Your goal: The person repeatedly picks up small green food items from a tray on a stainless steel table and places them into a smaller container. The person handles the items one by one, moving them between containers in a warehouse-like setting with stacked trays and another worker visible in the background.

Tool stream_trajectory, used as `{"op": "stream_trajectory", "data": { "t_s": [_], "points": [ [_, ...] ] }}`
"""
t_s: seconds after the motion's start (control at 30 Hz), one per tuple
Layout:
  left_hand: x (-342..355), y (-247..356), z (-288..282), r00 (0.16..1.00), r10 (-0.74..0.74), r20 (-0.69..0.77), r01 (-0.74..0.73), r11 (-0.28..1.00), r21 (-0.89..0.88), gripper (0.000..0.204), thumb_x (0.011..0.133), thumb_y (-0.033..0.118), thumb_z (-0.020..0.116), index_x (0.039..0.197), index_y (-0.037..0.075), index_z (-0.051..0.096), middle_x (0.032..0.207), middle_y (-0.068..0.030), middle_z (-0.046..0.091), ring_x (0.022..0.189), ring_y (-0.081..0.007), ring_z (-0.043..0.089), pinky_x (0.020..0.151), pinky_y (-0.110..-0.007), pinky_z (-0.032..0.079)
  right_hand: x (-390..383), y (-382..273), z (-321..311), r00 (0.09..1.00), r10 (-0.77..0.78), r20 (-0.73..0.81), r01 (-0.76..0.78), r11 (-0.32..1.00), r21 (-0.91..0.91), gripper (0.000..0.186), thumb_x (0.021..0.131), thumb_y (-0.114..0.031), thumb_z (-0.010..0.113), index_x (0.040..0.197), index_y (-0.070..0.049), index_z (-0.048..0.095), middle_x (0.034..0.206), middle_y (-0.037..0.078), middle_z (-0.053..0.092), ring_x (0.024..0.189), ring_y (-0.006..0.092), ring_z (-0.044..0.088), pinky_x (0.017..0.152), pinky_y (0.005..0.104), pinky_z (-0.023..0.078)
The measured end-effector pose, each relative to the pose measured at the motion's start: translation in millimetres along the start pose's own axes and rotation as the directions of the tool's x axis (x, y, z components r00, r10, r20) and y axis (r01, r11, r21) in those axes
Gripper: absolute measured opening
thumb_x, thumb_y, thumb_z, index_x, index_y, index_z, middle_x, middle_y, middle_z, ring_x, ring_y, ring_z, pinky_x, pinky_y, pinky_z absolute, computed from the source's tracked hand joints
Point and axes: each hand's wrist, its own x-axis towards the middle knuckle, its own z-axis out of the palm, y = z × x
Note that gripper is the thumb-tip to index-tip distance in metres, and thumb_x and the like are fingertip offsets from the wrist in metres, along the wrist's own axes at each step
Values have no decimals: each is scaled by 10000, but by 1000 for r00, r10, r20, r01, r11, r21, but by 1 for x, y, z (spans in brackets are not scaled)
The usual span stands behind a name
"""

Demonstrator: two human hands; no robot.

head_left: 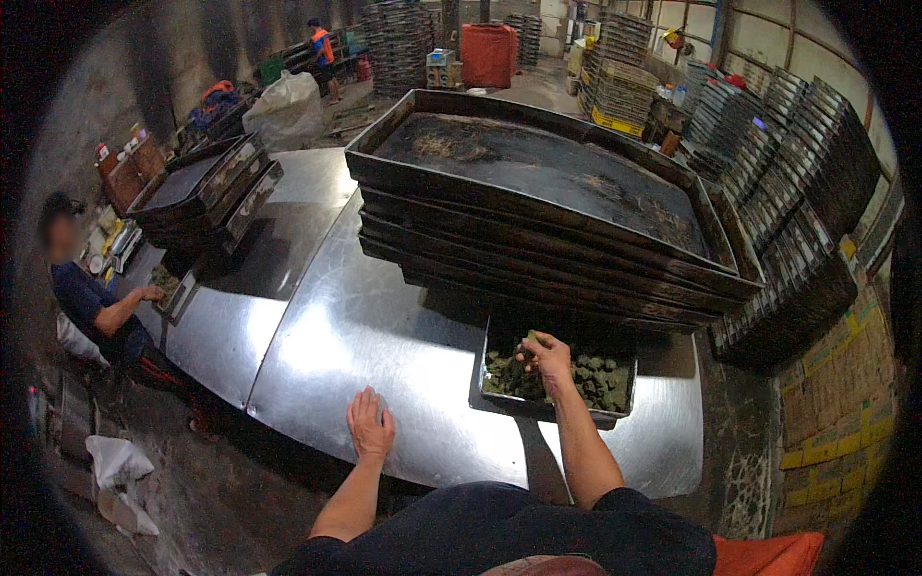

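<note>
My left hand [370, 424] lies flat near the front edge of the shiny metal table [384, 355], fingers stretched out and holding nothing. Over a rectangular metal tray [615, 419] on my right, my right hand [549, 365] is closed, thumb and fingers pinching a greenish lump [532, 338]. Many dark green, crumbly lumps [600, 381] fill the tray; what they are made of I cannot make out. Just behind this tray rises a stack of large blackened metal trays [547, 230], and its shadow falls across the tray's far part.
At the left a co-worker [91, 288] reaches into a small tray [176, 293], beside another stack of trays [197, 197]. Tall stacks of trays [797, 182] stand at the right. Yellow-banded cartons [836, 394] are below them. Another person [323, 58] stands far back.
</note>
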Motion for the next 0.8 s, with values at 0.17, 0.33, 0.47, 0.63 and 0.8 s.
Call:
{"op": "stream_trajectory", "data": {
  "t_s": [0.17,0.33,0.47,0.63,0.8],
  "points": [
    [3,5,0,1000,3,7,-3,1000,-24,409,891,202,579,1245,5,635,1459,-145,504,1412,-311,378,1198,-487,216,24,37,-23,995,-93,22,95,946,-311,343,963,-146,571,1275,-12,626,790,85,687,558,144,631,462,307,488],
    [-1,-3,-5,1000,-14,14,14,1000,-12,420,893,203,574,1259,2,626,1471,-141,489,1417,-312,370,1201,-487,209,-11,2,10,999,7,38,3,969,-245,393,969,-137,531,1333,-5,597,719,81,659,523,135,593,457,301,475],
    [3,5,-4,999,-7,34,7,1000,-20,422,895,206,572,1262,4,624,1478,-135,482,1420,-314,365,1202,-488,206,13,35,-12,988,-152,26,143,834,-533,423,973,-167,557,1365,-10,572,763,86,678,548,127,603,473,294,479],
    [-1,0,-5,1000,-15,11,15,1000,-22,419,893,206,572,1255,3,629,1477,-142,486,1417,-322,369,1200,-493,209,-1,25,2,989,-144,26,146,961,-234,335,973,-243,608,1177,15,673,688,57,637,542,119,570,458,302,429],
    [1,1,-1,1000,-7,3,7,1000,-29,407,889,195,573,1238,-2,637,1457,-162,505,1407,-329,384,1196,-495,215,0,7,-2,973,-170,-159,110,938,-328,594,1009,-461,529,575,-55,529,490,18,451,421,132,403,410,333,294]
  ]
}}
